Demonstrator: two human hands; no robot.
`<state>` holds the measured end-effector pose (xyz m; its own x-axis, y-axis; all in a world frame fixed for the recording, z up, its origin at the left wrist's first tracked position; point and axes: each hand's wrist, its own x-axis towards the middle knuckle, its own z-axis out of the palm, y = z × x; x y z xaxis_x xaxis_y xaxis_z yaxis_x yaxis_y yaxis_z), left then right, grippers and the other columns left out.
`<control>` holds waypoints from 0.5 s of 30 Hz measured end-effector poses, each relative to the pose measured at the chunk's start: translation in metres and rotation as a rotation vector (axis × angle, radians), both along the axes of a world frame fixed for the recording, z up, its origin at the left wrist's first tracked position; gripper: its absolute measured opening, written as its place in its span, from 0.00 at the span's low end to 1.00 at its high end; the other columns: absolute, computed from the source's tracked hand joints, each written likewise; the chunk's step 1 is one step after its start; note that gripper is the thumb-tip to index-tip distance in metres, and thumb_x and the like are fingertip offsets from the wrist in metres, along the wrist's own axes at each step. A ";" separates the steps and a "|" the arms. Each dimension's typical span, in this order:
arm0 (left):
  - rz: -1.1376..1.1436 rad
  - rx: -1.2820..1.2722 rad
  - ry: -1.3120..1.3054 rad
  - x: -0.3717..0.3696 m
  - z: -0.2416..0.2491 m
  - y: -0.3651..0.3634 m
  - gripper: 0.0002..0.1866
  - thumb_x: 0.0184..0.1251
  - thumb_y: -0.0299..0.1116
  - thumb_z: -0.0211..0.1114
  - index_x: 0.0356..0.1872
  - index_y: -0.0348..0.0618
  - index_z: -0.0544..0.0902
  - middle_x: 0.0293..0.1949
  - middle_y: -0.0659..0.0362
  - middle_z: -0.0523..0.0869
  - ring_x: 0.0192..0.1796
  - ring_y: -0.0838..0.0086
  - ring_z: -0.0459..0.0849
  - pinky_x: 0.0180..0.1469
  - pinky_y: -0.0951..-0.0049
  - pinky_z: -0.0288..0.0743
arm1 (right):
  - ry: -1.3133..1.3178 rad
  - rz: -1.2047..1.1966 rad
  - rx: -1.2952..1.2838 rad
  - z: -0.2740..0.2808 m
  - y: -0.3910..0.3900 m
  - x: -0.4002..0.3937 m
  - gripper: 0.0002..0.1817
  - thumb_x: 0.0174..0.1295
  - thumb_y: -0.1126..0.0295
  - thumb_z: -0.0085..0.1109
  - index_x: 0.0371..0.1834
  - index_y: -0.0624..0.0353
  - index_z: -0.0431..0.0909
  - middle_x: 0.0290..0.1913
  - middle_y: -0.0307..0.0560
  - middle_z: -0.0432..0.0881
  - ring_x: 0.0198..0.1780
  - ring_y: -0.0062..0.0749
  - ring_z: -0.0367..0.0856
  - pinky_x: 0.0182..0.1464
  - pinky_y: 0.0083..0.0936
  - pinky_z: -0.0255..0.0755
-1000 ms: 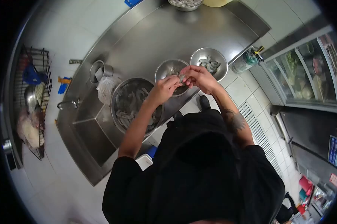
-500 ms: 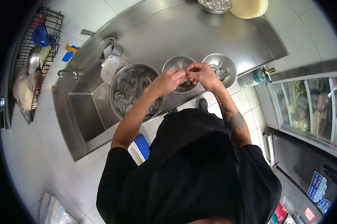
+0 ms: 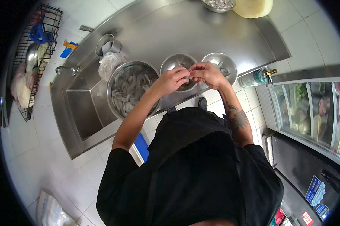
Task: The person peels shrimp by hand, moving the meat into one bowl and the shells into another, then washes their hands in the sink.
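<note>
My left hand (image 3: pixel 171 81) and my right hand (image 3: pixel 208 74) meet fingertip to fingertip above the middle steel bowl (image 3: pixel 170 61). Pinched between them is a small greyish shrimp (image 3: pixel 188 78), mostly covered by the fingers. Left of it, a large steel bowl (image 3: pixel 110 98) holds many whole grey shrimp (image 3: pixel 129 87) in liquid. A smaller steel bowl (image 3: pixel 213 57) on the right has a few shrimp (image 3: pixel 224 70) in it, partly behind my right hand. What lies in the middle bowl is largely hidden.
A sink basin (image 3: pixel 83 113) with a tap (image 3: pixel 68 70) is at the left. A plastic bag (image 3: pixel 110 64) and a metal pot (image 3: pixel 108 44) stand behind the large bowl. At the back is a filled bowl (image 3: pixel 219 5). A glass-door fridge (image 3: pixel 309 113) stands at the right.
My hands stay together over the middle bowl, with the fingers shifted slightly and the right hand turned a little more. The whole view has moved slightly.
</note>
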<state>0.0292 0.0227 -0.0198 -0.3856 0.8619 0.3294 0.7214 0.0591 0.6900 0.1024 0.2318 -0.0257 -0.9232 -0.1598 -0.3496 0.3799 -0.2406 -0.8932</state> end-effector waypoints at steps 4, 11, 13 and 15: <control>-0.024 -0.012 0.006 0.003 -0.002 -0.001 0.10 0.62 0.25 0.69 0.43 0.36 0.80 0.45 0.52 0.84 0.40 0.58 0.85 0.44 0.66 0.80 | 0.026 -0.027 0.045 0.001 -0.004 0.000 0.06 0.64 0.77 0.63 0.41 0.69 0.82 0.30 0.41 0.82 0.28 0.20 0.78 0.28 0.16 0.72; 0.022 0.093 -0.029 0.004 -0.003 0.000 0.08 0.63 0.23 0.67 0.38 0.35 0.76 0.34 0.52 0.80 0.34 0.59 0.82 0.38 0.64 0.76 | 0.032 -0.004 0.042 -0.001 -0.004 -0.004 0.06 0.62 0.77 0.63 0.39 0.69 0.82 0.29 0.40 0.81 0.27 0.18 0.76 0.26 0.16 0.68; 0.017 0.056 -0.047 0.003 -0.003 -0.002 0.08 0.63 0.22 0.67 0.36 0.35 0.75 0.33 0.52 0.79 0.33 0.59 0.81 0.38 0.64 0.76 | 0.036 -0.005 0.055 0.001 -0.006 -0.005 0.06 0.62 0.77 0.64 0.39 0.69 0.82 0.28 0.40 0.81 0.26 0.17 0.74 0.25 0.16 0.66; 0.013 0.051 -0.045 0.001 -0.007 -0.003 0.08 0.63 0.21 0.67 0.36 0.35 0.75 0.33 0.52 0.79 0.33 0.59 0.81 0.37 0.64 0.76 | 0.062 -0.014 0.126 0.003 -0.009 -0.004 0.07 0.61 0.76 0.64 0.38 0.69 0.82 0.27 0.38 0.79 0.24 0.16 0.72 0.24 0.15 0.64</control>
<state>0.0299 0.0192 -0.0265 -0.4122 0.8392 0.3546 0.6892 0.0327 0.7239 0.0983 0.2230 -0.0225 -0.9454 -0.1051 -0.3086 0.3207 -0.1303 -0.9382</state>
